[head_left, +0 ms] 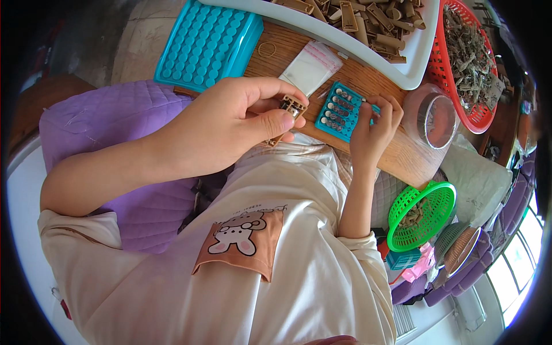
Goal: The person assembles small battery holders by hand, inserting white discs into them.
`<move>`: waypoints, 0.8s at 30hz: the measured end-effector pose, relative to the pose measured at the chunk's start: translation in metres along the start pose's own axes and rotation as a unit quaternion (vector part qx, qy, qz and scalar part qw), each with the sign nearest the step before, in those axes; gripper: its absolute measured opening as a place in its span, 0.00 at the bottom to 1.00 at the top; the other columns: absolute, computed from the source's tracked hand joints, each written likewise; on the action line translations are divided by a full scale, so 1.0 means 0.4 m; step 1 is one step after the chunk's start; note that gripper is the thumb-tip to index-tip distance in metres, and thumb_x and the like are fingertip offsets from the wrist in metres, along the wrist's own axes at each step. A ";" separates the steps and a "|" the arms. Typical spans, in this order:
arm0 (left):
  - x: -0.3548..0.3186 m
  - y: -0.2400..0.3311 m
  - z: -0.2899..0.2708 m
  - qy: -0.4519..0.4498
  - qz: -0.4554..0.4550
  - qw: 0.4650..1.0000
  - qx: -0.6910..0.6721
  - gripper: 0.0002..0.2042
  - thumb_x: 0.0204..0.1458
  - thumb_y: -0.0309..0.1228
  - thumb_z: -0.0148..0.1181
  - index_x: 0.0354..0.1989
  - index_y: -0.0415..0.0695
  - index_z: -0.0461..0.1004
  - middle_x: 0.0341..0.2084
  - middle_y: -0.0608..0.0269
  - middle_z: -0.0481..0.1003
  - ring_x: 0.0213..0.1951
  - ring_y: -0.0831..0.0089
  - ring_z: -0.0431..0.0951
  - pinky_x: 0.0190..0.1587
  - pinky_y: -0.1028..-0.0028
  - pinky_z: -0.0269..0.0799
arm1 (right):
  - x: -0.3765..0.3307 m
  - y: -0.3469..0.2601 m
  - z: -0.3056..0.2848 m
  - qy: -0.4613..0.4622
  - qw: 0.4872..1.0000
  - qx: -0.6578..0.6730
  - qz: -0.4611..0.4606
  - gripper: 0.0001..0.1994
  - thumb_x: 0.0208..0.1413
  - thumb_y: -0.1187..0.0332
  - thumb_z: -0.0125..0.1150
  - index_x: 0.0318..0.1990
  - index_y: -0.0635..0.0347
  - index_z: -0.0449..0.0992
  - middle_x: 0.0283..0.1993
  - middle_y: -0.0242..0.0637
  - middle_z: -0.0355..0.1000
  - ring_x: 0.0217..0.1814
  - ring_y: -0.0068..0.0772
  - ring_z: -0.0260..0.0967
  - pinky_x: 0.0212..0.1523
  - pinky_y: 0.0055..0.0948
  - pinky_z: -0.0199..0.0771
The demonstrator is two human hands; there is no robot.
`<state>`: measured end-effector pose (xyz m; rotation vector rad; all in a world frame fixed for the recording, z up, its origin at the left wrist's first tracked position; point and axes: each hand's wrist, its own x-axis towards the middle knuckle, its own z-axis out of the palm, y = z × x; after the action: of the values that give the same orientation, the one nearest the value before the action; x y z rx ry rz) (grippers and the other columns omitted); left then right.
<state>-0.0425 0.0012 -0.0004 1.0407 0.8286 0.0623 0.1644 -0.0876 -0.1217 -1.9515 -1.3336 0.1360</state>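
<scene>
My left hand [230, 123] is closed around a small brown plastic piece [294, 105] with dark and shiny metal-looking parts inside. Fingers and thumb cover much of it. To the right, my right hand [372, 133] rests at the right edge of a small teal tray [320, 122]. Its fingers are curled together, and whatever they pinch is too small or hidden to tell. Rows of small round silvery pieces [339, 109] sit in the tray. Beyond my hands lies a stack of clear plastic bags [307, 70] on the wooden table [379, 80].
A larger teal tray [250, 46] with rows of round cups stands at the far left. Behind, a white bin [411, 72] holds many brown pieces. At right are a red basket [440, 54] of small parts, a clear round tub [420, 115] and a green basket [445, 213].
</scene>
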 end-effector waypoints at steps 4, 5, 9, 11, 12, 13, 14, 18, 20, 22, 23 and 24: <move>-0.001 0.006 0.000 -0.005 0.001 0.999 0.039 0.14 0.50 0.25 0.48 0.46 0.37 0.62 0.36 0.61 0.70 0.37 0.78 0.71 0.40 0.80 0.67 | -0.019 -0.156 -0.013 0.044 0.972 0.232 0.006 0.06 0.40 0.81 0.53 0.29 0.64 0.66 0.36 0.42 0.62 0.35 0.36 0.62 0.34 0.27 0.64; -0.001 0.007 0.001 -0.005 0.001 0.999 0.039 0.14 0.50 0.25 0.48 0.46 0.37 0.62 0.36 0.61 0.70 0.37 0.78 0.71 0.40 0.80 0.67 | -0.025 -0.182 -0.013 0.049 0.967 0.245 -0.052 0.07 0.40 0.81 0.53 0.29 0.64 0.66 0.35 0.42 0.63 0.35 0.35 0.62 0.34 0.26 0.64; -0.001 0.006 0.002 -0.017 0.022 0.999 0.028 0.15 0.49 0.23 0.49 0.46 0.36 0.62 0.36 0.63 0.69 0.37 0.80 0.69 0.40 0.81 0.66 | -0.043 -0.243 -0.002 0.036 0.960 0.257 -0.103 0.04 0.45 0.81 0.49 0.31 0.67 0.63 0.40 0.43 0.58 0.36 0.29 0.64 0.38 0.24 0.66; -0.001 0.000 0.002 -0.020 0.029 0.999 0.033 0.15 0.49 0.22 0.49 0.46 0.36 0.62 0.36 0.63 0.69 0.37 0.81 0.69 0.39 0.81 0.66 | -0.045 -0.249 0.007 0.057 0.968 0.204 -0.137 0.06 0.43 0.82 0.51 0.30 0.66 0.64 0.38 0.43 0.60 0.34 0.30 0.64 0.36 0.24 0.66; -0.001 -0.004 0.004 -0.009 0.033 0.999 0.034 0.14 0.49 0.22 0.48 0.46 0.36 0.62 0.35 0.63 0.69 0.37 0.82 0.68 0.39 0.81 0.66 | -0.038 -0.253 0.002 0.063 0.970 0.176 -0.158 0.07 0.41 0.83 0.52 0.29 0.66 0.64 0.35 0.42 0.63 0.33 0.31 0.64 0.34 0.24 0.66; 0.000 -0.005 0.003 0.001 0.037 0.999 0.034 0.14 0.49 0.21 0.47 0.46 0.35 0.62 0.35 0.63 0.69 0.37 0.82 0.68 0.39 0.82 0.66 | -0.038 -0.255 0.003 0.062 0.970 0.175 -0.158 0.07 0.41 0.83 0.52 0.29 0.66 0.64 0.35 0.42 0.63 0.33 0.31 0.64 0.34 0.24 0.66; 0.001 -0.004 0.002 0.000 0.037 0.999 0.032 0.14 0.49 0.21 0.47 0.46 0.35 0.62 0.35 0.63 0.69 0.37 0.82 0.68 0.39 0.82 0.66 | -0.038 -0.256 0.006 0.053 0.969 0.186 -0.152 0.07 0.40 0.83 0.53 0.28 0.65 0.65 0.34 0.42 0.64 0.33 0.31 0.64 0.34 0.23 0.66; 0.001 -0.004 0.002 0.016 0.007 0.994 0.112 0.13 0.49 0.20 0.45 0.45 0.35 0.62 0.34 0.63 0.69 0.37 0.82 0.68 0.39 0.82 0.66 | -0.033 -0.265 -0.012 -0.030 0.972 0.212 -0.098 0.07 0.39 0.82 0.56 0.26 0.64 0.66 0.33 0.39 0.65 0.33 0.30 0.64 0.34 0.24 0.66; -0.002 -0.007 0.003 0.025 0.009 0.990 0.139 0.13 0.49 0.19 0.45 0.45 0.34 0.62 0.34 0.63 0.69 0.36 0.82 0.68 0.38 0.81 0.66 | -0.023 -0.257 -0.024 -0.086 0.966 0.228 -0.083 0.07 0.38 0.82 0.57 0.26 0.64 0.66 0.32 0.38 0.65 0.33 0.30 0.64 0.33 0.24 0.65; -0.005 -0.009 0.004 0.029 -0.005 0.979 0.204 0.13 0.48 0.20 0.46 0.43 0.34 0.64 0.32 0.61 0.71 0.35 0.80 0.70 0.36 0.79 0.67 | -0.002 -0.248 -0.044 -0.140 0.958 0.242 -0.066 0.07 0.37 0.81 0.58 0.25 0.64 0.66 0.32 0.36 0.65 0.34 0.29 0.64 0.31 0.23 0.65; -0.006 -0.007 0.003 0.030 -0.005 0.979 0.204 0.13 0.48 0.20 0.46 0.43 0.34 0.64 0.32 0.61 0.71 0.35 0.80 0.70 0.36 0.79 0.67 | 0.014 -0.247 -0.058 -0.201 0.947 0.243 -0.059 0.10 0.35 0.80 0.60 0.27 0.64 0.66 0.33 0.35 0.65 0.35 0.28 0.63 0.31 0.23 0.64; -0.007 -0.003 0.001 0.016 0.050 0.953 0.299 0.12 0.48 0.21 0.47 0.42 0.33 0.65 0.32 0.60 0.71 0.34 0.79 0.71 0.35 0.78 0.67 | 0.028 -0.246 -0.070 -0.260 0.933 0.242 -0.052 0.12 0.34 0.78 0.62 0.28 0.64 0.66 0.34 0.34 0.64 0.36 0.27 0.63 0.30 0.22 0.63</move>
<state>-0.0447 -0.0009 0.0006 1.6565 0.8428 -0.0948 0.1083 -0.0758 -0.0362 -1.4646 -1.5443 0.8970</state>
